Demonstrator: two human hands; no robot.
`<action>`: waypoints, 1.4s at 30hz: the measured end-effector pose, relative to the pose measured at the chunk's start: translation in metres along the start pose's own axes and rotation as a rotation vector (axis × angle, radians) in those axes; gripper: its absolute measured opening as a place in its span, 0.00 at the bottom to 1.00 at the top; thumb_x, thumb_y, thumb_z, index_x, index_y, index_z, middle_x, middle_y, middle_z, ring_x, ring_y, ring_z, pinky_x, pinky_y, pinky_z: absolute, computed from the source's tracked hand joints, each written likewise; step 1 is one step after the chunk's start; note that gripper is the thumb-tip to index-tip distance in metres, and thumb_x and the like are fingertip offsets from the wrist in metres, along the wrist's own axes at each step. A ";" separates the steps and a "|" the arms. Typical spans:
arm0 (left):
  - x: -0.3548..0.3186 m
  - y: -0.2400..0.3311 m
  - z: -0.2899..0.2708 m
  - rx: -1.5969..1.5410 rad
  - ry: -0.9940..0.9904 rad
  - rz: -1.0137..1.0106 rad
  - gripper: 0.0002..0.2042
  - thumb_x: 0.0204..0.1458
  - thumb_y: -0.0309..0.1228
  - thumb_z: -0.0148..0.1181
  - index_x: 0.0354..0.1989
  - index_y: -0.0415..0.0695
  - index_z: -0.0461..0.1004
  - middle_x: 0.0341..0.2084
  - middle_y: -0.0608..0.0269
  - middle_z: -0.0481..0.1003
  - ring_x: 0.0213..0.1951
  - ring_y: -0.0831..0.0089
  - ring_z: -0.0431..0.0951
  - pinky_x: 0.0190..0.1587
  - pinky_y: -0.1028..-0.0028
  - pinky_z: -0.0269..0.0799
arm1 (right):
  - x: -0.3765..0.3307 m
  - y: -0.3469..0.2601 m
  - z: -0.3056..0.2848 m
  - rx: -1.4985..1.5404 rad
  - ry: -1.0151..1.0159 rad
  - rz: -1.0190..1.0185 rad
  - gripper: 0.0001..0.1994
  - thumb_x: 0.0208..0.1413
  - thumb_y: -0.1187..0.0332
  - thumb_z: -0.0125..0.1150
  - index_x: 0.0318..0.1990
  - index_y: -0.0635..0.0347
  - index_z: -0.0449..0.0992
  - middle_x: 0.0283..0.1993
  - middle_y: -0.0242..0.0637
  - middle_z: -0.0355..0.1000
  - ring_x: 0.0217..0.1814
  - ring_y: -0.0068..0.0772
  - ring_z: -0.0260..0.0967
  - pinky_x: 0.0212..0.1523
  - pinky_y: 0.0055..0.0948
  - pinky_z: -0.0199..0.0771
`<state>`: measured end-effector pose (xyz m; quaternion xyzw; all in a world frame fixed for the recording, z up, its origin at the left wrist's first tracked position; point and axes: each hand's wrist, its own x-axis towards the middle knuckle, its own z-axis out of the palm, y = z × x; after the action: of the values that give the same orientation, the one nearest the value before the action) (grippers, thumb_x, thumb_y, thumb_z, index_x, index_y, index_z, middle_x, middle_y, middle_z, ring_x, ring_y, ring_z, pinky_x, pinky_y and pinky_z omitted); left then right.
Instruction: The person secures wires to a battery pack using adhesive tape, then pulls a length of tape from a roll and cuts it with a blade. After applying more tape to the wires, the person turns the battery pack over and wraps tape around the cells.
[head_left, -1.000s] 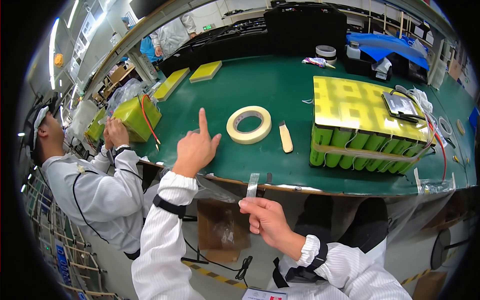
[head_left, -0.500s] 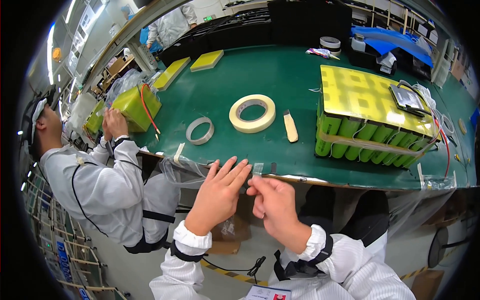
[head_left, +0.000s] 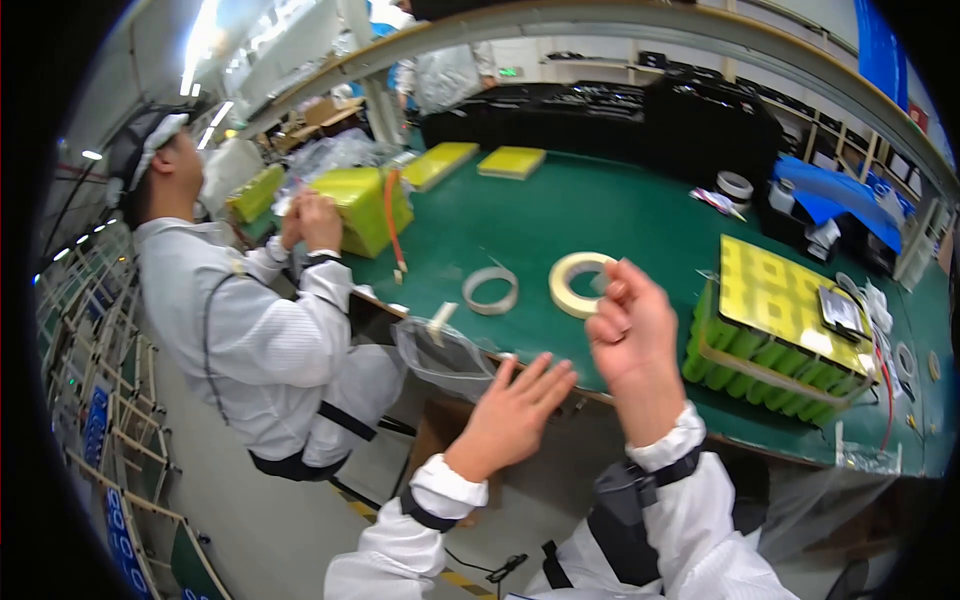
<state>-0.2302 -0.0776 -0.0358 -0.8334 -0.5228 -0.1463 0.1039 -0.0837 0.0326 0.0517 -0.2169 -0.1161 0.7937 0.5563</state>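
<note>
My left hand lies at the near edge of the green table, fingers stretched and spread, holding nothing. Raised above the same edge, my right hand is closed in a pinch. A small piece of clear tape shows at its fingertips, partly lost against the roll behind. That cream masking tape roll lies flat and is partly covered by my right fingers. Left of it sits a thinner roll of clear tape. To the right stands a battery pack of green cells with a yellow top plate.
A co-worker at the left handles a yellow-wrapped block with a red cable. Two yellow slabs lie farther back. A clear plastic bag hangs from the near edge. Black bins line the far side.
My right hand has lifted off the table edge, up and away, with the clear tape piece. My left hand stays spread at the edge. The whole view has shifted, and the knife is now hidden.
</note>
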 end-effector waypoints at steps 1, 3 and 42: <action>0.003 0.000 0.006 -0.079 0.028 0.019 0.30 0.49 0.24 0.56 0.65 0.43 0.64 0.65 0.57 0.64 0.68 0.57 0.61 0.66 0.46 0.55 | -0.005 -0.015 0.012 -0.076 -0.113 0.018 0.07 0.61 0.68 0.56 0.34 0.61 0.74 0.22 0.25 0.65 0.13 0.16 0.49 0.12 0.21 0.46; -0.002 -0.007 0.001 -0.238 0.044 -0.019 0.27 0.51 0.22 0.57 0.63 0.44 0.66 0.62 0.57 0.68 0.66 0.56 0.64 0.65 0.47 0.57 | -0.022 -0.026 0.025 -0.280 -0.380 0.057 0.10 0.61 0.66 0.55 0.31 0.62 0.74 0.23 0.28 0.69 0.13 0.16 0.50 0.13 0.20 0.49; 0.138 0.305 -0.023 -0.777 0.122 0.162 0.06 0.43 0.22 0.72 0.25 0.36 0.79 0.20 0.60 0.78 0.23 0.64 0.80 0.26 0.71 0.74 | -0.221 -0.296 -0.245 -1.131 -0.227 0.169 0.21 0.50 0.59 0.75 0.45 0.67 0.81 0.23 0.28 0.75 0.20 0.10 0.60 0.22 0.17 0.59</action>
<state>0.0987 -0.1010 0.0284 -0.8389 -0.3540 -0.3736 -0.1771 0.3423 -0.0829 0.0096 -0.4024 -0.5630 0.6684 0.2728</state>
